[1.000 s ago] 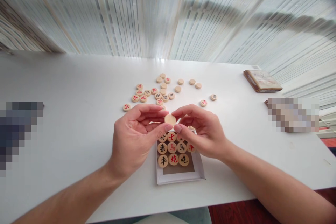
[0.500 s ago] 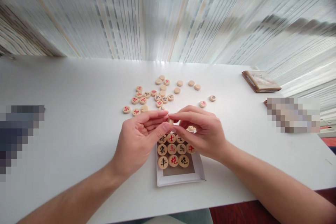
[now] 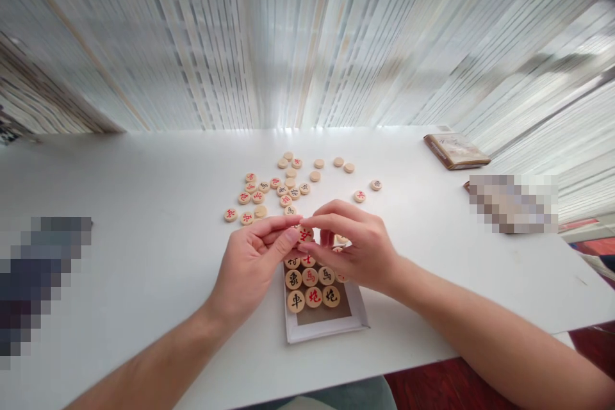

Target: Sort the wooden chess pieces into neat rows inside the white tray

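Between the fingertips of both my hands, a round wooden Chinese chess piece (image 3: pixel 306 234) shows a red character on its face. My left hand (image 3: pixel 254 255) pinches it from the left with thumb and fingers. From the right, the thumb and index finger of my right hand (image 3: pixel 362 243) close on its edge. Just below is a shallow white box (image 3: pixel 329 332) with rows of pieces lying face up, among them a black piece (image 3: pixel 331 296) and a red piece (image 3: pixel 314 297) in the nearest row. My hands hide part of the far rows.
Several loose chess pieces (image 3: pixel 286 201) lie scattered beyond my hands, some face up, some showing blank sides. A brown-edged box (image 3: pixel 456 150) lies at the back right, with a blurred-out object (image 3: pixel 512 205) nearer. Another blurred-out item (image 3: pixel 43 282) is at the left. Striped curtains (image 3: pixel 269 38) hang behind the white table (image 3: pixel 158 192).
The held piece has turned from edge-on to showing its red face. My right fingers have spread a little wider around it. The whole view has shifted slightly.
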The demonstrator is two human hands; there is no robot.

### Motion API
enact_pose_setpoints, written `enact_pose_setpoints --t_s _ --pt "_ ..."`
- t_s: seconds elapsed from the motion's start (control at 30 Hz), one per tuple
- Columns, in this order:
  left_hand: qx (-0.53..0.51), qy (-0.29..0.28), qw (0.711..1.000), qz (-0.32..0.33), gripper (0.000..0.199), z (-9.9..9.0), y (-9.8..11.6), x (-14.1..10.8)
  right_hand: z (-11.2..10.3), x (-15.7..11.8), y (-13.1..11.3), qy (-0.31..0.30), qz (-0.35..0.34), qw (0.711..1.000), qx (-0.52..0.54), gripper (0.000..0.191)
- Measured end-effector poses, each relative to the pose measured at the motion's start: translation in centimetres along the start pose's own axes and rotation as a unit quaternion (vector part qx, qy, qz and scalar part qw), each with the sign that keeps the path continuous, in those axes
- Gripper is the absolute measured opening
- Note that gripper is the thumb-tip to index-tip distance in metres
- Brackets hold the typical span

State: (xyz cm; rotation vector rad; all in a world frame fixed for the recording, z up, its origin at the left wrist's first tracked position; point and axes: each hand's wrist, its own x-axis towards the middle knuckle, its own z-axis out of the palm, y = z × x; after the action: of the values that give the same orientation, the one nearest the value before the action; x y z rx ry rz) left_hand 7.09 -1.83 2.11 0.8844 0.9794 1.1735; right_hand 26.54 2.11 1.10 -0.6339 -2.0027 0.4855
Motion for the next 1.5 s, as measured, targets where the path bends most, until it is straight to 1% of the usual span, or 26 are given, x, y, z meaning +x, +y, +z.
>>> enact_pose_setpoints --t_s 0.1,0.17,0.27,0.33,0.43,0.5,0.57,0.63,0.7,0.8,0.83,0.9,1.0,1.07,1.23,1.3,1.4,1.5 --pt "0.019 -0.008 1.000 0.003 0.030 -0.1 0.1 -0.1 0.0 0.1 -0.4 0.006 -0.002 0.999 -0.048 0.013" --pt "0.032 -0.018 0.999 0.018 0.027 -0.1 0.3 -0.1 0.0 0.3 -0.7 -0.001 -0.005 0.999 -0.051 0.014" --pt "0.050 -0.046 0.997 0.040 0.024 -0.1 0.5 0.1 -0.3 0.5 -1.2 -0.035 0.003 0.999 -0.023 0.025" --pt "0.049 -0.057 0.996 0.042 0.027 -0.2 0.5 0.2 -0.7 0.5 -1.7 -0.061 0.002 0.998 -0.024 0.030" --pt "0.029 -0.052 0.998 0.035 0.042 -0.2 0.3 0.2 -1.4 -0.1 -2.7 -0.092 0.013 0.995 -0.045 0.029" --pt "0.035 -0.058 0.997 0.034 0.051 -0.2 -0.1 0.0 -1.9 -0.8 -3.6 -0.108 0.029 0.991 -0.071 0.027" --pt "0.070 -0.080 0.994 0.040 0.051 -0.2 -0.5 -0.3 -2.3 -1.6 -4.6 -0.119 0.040 0.986 -0.108 0.023" --pt "0.113 -0.094 0.987 0.064 0.045 -0.1 -0.6 -0.7 -2.6 -2.4 -5.6 -0.116 0.053 0.982 -0.136 0.018" --pt "0.155 -0.081 0.979 0.104 0.038 -0.1 -0.6 -0.9 -2.9 -3.4 -6.4 -0.099 0.081 0.981 -0.144 0.016" --pt "0.196 -0.026 0.966 0.164 0.030 -0.4 -0.3 -0.6 -3.4 -5.1 -7.2 -0.082 0.151 0.975 -0.141 0.014" --pt "0.204 -0.011 0.963 0.174 0.029 -0.5 -0.2 -0.5 -3.6 -5.7 -7.3 -0.087 0.178 0.970 -0.138 0.013" --pt "0.214 0.005 0.960 0.178 0.026 -0.7 -0.2 -0.1 -3.9 -6.8 -7.4 -0.117 0.228 0.958 -0.125 0.011" --pt "0.229 0.010 0.958 0.170 0.021 -0.9 -0.5 0.4 -4.1 -7.7 -7.4 -0.142 0.272 0.945 -0.113 0.012" --pt "0.240 0.010 0.956 0.170 0.019 -1.0 -0.7 0.5 -4.1 -7.7 -7.3 -0.145 0.288 0.939 -0.121 0.013" --pt "0.252 0.008 0.952 0.175 0.019 -1.0 -0.9 0.6 -3.9 -7.3 -7.0 -0.191 0.318 0.912 -0.173 0.013" --pt "0.252 0.005 0.953 0.170 0.019 -1.0 -0.8 0.6 -3.8 -7.3 -6.9 -0.196 0.326 0.905 -0.192 0.015" --pt "0.258 0.001 0.952 0.165 0.019 -1.0 -0.8 0.5 -3.7 -7.6 -6.8 -0.188 0.323 0.905 -0.201 0.017" --pt "0.268 0.003 0.949 0.168 0.019 -1.0 -0.8 0.4 -3.6 -7.8 -6.6 -0.180 0.304 0.916 -0.189 0.010"
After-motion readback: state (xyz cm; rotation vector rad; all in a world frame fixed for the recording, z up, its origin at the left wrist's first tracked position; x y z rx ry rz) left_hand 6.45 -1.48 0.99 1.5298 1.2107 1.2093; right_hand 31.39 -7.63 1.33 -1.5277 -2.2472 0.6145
